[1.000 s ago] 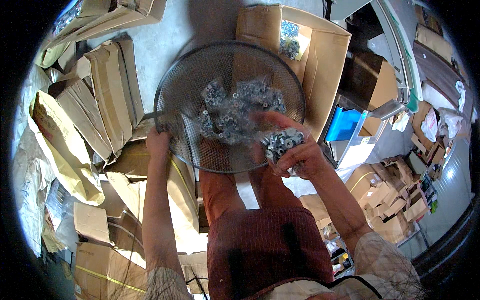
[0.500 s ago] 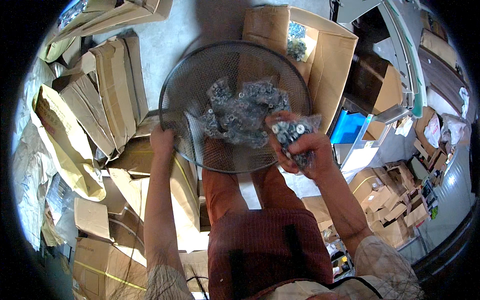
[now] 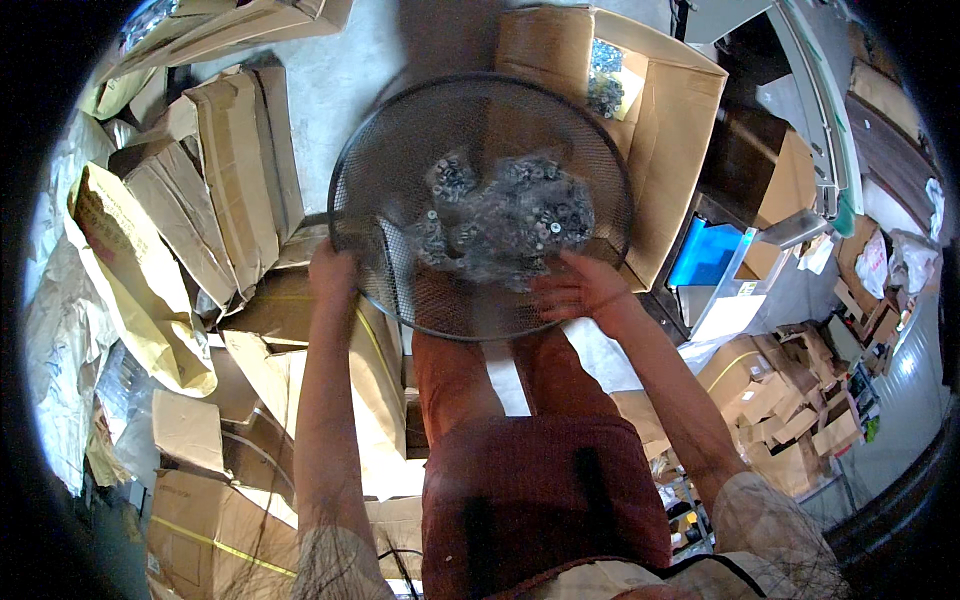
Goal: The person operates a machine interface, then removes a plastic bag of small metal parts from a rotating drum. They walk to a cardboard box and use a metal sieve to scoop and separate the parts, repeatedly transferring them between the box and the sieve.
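Concrete floor [image 3: 345, 95] was crowded with flattened cardboard boxes [image 3: 235, 165]; open carton [image 3: 665, 130] stood beyond. I saw round wire mesh basket [image 3: 480, 205] held over knees. Left hand [image 3: 333, 275] was clenched on basket's left rim. Right hand [image 3: 580, 290] lay fingers spread at lower right rim, grasping nothing, touching clear bags of metal washers [image 3: 505, 215] heaped at basket's centre.

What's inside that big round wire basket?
The round black wire-mesh basket holds a heap of clear plastic bags of small metal rings. The right hand reaches into the heap; the left hand grips the rim. Anything beneath the heap is covered.
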The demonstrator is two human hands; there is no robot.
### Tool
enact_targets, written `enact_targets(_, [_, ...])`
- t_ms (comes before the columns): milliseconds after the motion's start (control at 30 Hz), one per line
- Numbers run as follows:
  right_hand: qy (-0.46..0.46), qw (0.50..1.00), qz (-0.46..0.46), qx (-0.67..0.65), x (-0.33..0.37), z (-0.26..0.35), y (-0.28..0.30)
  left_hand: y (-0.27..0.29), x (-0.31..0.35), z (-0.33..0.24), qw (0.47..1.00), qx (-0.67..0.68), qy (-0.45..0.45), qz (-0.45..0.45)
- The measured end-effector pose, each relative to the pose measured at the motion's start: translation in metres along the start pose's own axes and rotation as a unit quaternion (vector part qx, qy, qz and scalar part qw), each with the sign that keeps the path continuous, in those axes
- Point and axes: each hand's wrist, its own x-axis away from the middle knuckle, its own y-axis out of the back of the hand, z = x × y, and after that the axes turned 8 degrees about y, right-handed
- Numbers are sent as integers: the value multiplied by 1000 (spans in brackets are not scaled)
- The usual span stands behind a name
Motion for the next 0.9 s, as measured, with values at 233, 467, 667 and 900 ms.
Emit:
enact_targets(233, [394, 599, -134, 685, -33, 9, 5, -8, 6, -12, 983, -160, -35, -78])
enact_targets(467, [429, 549, -188, 692, -48, -2, -27, -4, -9, 7, 994, -91, -20, -50])
enact_targets(667, [328, 810, -1, 486, -24, 5, 3, -9, -1, 6, 998, -19, -11, -60])
enact_targets(900, [267, 842, 98, 458, 58, 29, -28, -2, -6, 4, 988, -131, -30, -75])
